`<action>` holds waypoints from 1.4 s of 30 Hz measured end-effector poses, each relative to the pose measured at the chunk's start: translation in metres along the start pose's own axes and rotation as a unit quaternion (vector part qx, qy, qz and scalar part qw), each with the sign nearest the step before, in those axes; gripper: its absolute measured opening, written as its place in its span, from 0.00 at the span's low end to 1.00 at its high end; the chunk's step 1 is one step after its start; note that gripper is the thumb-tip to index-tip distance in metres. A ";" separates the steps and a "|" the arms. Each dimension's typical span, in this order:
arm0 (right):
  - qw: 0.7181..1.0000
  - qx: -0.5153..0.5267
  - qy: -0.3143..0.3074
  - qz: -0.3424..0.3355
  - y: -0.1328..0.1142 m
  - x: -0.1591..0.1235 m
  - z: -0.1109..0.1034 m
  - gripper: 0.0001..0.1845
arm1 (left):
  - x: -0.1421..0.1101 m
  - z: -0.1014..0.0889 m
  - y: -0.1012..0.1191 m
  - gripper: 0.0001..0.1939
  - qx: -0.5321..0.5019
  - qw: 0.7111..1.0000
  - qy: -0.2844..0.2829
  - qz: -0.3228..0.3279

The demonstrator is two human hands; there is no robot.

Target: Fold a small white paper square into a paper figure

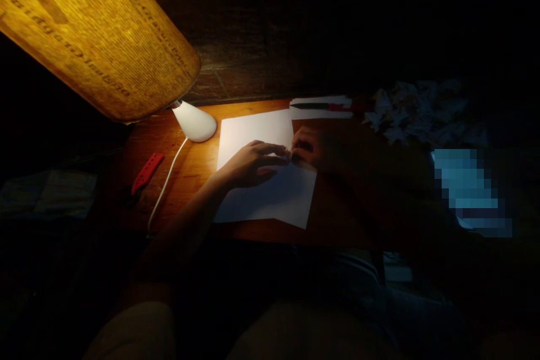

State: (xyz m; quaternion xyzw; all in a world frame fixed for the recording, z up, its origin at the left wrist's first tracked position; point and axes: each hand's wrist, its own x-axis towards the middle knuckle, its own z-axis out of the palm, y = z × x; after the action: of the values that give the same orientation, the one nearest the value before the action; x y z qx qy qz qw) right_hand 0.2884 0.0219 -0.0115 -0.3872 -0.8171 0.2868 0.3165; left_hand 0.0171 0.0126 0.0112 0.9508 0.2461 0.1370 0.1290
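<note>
Over white sheets of paper, my left hand reaches in from the left with its fingers stretched towards my right hand. The fingertips of both hands meet above the sheets. Between them shows a tiny pale bit that looks like a small piece of paper, mostly covered by the fingers. My right hand is curled closed in dim light, and its far side is lost in shadow. Several folded white paper shapes with pointed ends lie heaped to the right of it.
A lit lamp with a printed yellow shade and white base stands at left, its white cord running forward. A red-handled object lies beside it. A dark blade rests on narrow paper strips at the back.
</note>
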 end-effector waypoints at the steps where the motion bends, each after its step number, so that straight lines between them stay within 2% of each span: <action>1: 1.000 0.003 0.003 0.001 0.001 0.000 0.000 0.04 | 0.000 0.000 0.000 0.18 0.002 1.000 0.000 -0.001; 9: 1.000 0.002 0.009 0.009 0.003 0.001 0.003 0.05 | 0.000 0.000 0.003 0.19 0.013 1.000 -0.008 0.004; 15: 0.999 0.000 0.043 0.021 0.002 0.001 0.006 0.07 | 0.000 -0.002 0.005 0.19 0.021 1.000 -0.021 0.004; 20: 0.999 0.007 0.032 0.028 0.006 0.004 0.006 0.08 | 0.002 -0.005 0.010 0.21 0.022 0.999 -0.030 -0.010; 24: 0.998 -0.002 0.020 0.055 0.006 0.007 0.007 0.09 | 0.002 -0.005 0.011 0.18 0.004 0.999 -0.033 -0.001; 30: 0.995 -0.026 0.036 0.087 -0.006 0.009 0.011 0.10 | 0.001 -0.004 0.010 0.16 0.000 1.000 -0.027 0.004; 35: 0.987 -0.060 0.074 0.126 -0.019 0.008 0.020 0.13 | 0.001 -0.003 0.010 0.17 -0.004 1.000 -0.022 0.006; 42: 0.976 -0.134 0.107 0.131 -0.027 0.005 0.031 0.14 | 0.001 -0.003 0.012 0.15 0.014 1.000 -0.028 -0.006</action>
State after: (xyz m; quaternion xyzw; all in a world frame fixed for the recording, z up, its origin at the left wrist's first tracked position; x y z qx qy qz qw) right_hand 0.2508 0.0046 -0.0106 -0.5586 -0.7516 0.1705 0.3066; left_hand 0.0225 0.0034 0.0182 0.9544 0.2502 0.1065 0.1232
